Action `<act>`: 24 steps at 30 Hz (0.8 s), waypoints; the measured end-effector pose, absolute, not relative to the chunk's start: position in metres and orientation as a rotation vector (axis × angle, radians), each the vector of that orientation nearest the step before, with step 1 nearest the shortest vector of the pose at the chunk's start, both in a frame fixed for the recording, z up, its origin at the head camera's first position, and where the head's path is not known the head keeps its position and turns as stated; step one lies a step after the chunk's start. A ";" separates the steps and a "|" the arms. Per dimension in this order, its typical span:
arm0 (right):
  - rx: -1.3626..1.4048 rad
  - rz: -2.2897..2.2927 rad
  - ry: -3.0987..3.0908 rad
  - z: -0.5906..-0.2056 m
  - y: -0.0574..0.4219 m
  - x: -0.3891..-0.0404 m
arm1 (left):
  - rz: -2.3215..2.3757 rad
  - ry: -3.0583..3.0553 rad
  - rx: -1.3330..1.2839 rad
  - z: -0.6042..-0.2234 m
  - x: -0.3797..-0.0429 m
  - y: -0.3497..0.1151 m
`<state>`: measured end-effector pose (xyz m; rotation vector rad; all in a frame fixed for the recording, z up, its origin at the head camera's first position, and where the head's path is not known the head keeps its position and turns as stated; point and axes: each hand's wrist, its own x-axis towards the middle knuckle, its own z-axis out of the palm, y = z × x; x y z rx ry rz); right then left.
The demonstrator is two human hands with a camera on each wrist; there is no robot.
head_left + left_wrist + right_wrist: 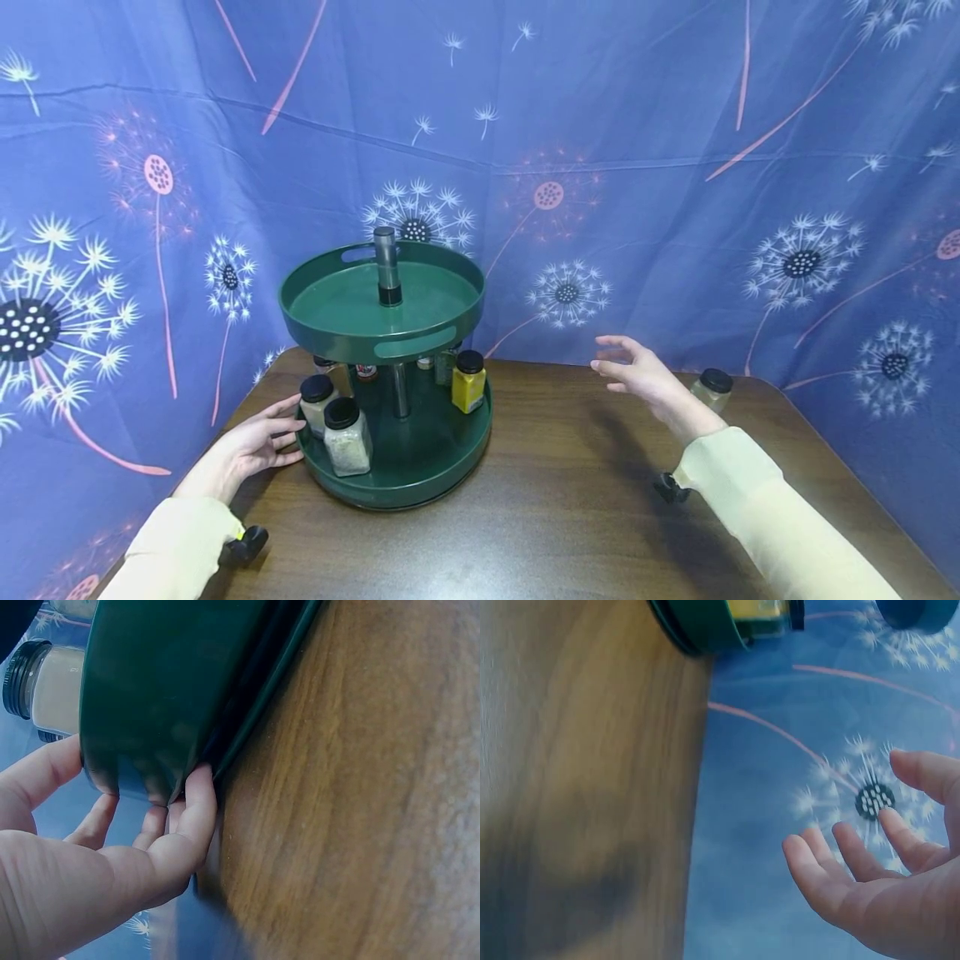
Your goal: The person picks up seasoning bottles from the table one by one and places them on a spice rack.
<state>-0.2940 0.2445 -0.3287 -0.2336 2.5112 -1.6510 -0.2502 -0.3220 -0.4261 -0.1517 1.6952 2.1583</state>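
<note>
A green two-tier turntable (420, 479) stands on the wooden table, left of centre. My left hand (255, 443) touches the outer wall of its lower tier from the left, and the left wrist view shows the fingertips (201, 780) against that wall. Just inside the wall, close to this hand, are two black-lidded jars, a pale jar (315, 408) and a larger jar of pale powder (348, 446). A yellow jar (468, 385) sits on the same tier at the right. My right hand (637, 371) hovers over the table's right side, holding nothing, fingers spread and slightly bent.
Several more jars sit at the back of the lower tier, partly hidden by the upper tray (337, 304), which has a metal post (386, 262). A black-lidded jar (712, 390) stands behind my right wrist. Blue dandelion-print cloth (637, 125) hangs around the wooden table (555, 500).
</note>
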 end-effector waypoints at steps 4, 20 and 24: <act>-0.235 -1.613 2.565 -0.320 0.260 -0.293 | 2.156 1.699 -0.156 -0.426 -0.250 -0.322; -0.236 -1.508 2.766 -0.293 0.316 -0.289 | 2.165 1.684 -0.167 -0.428 -0.251 -0.323; -0.209 -1.437 2.868 -0.294 0.328 -0.289 | 2.162 1.682 -0.163 -0.428 -0.251 -0.323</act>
